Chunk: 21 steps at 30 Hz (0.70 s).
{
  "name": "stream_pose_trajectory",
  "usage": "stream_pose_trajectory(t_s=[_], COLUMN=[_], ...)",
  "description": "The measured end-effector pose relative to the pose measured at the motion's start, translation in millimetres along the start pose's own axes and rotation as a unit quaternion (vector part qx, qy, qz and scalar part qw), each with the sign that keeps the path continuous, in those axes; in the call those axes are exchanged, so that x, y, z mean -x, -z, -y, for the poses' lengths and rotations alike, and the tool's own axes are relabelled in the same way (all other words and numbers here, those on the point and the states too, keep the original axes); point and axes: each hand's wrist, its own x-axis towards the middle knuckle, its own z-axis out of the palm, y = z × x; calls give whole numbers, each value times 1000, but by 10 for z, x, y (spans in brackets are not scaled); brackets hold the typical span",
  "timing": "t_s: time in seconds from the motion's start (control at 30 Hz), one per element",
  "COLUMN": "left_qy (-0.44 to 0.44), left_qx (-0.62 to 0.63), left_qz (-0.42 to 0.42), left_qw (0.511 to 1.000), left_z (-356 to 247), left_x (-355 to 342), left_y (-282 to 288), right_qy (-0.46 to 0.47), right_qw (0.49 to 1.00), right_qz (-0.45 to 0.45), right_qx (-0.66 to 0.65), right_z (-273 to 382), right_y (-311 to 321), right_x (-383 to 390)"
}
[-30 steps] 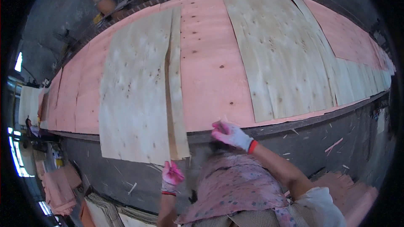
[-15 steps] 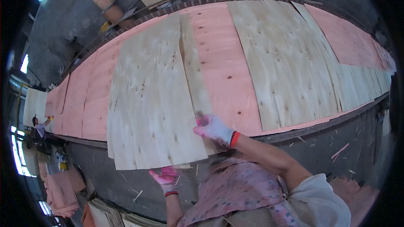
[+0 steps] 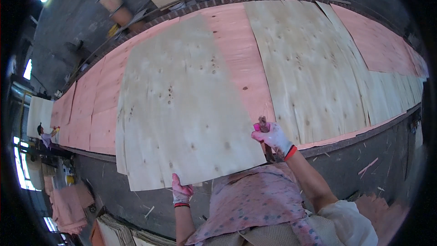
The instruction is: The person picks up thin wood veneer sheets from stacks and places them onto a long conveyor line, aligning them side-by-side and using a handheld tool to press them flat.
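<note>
A large pale wood veneer sheet (image 3: 191, 123) lies over pink sheets on the long table, its near edge hanging past the table edge. My left hand (image 3: 183, 192), in a pink-stained white glove, pinches that near edge, thumb on top and fingers partly hidden. My right hand (image 3: 276, 138), gloved alike with a red cuff, is closed around a dark brown, uneven strip-like thing (image 3: 268, 153) just beyond the sheet's right corner. Its exact kind is unclear. Another pale veneer sheet (image 3: 309, 77) rests to the right, with a pink sheet (image 3: 241, 73) showing between.
Pink sheets (image 3: 95, 105) cover the table's left part; another pink sheet (image 3: 378, 41) lies at far right. A co-worker (image 3: 46, 137) stands at the far left end. Stacked veneer (image 3: 111, 230) and a pink pile (image 3: 66, 209) stand lower left. Scraps litter the floor.
The top pale sheet has shifted right, covering the narrow strip and gap beside it. My right hand has moved right with the brown thing. My left hand has closed on the sheet's near edge.
</note>
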Motion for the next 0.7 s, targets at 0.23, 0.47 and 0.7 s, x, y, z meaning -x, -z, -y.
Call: stream_pose_trajectory(t_s=[0.23,0.47,0.7], left_qy=[-83,-426,-533], left_qx=[-53,-181,-740], left_qz=[-39,-118,-212], left_qw=[994,878,353], left_z=[-322,-1419,-957], left_x=[275,1076,951], left_y=[-235,-1168,-566], right_qy=[-84,-44,53], right_qw=[995,984,997], right_qz=[47,143,50], right_qx=[-11,94,-12], right_z=[-144,214,353], right_y=[23,-150,418], right_x=[-48,1,233])
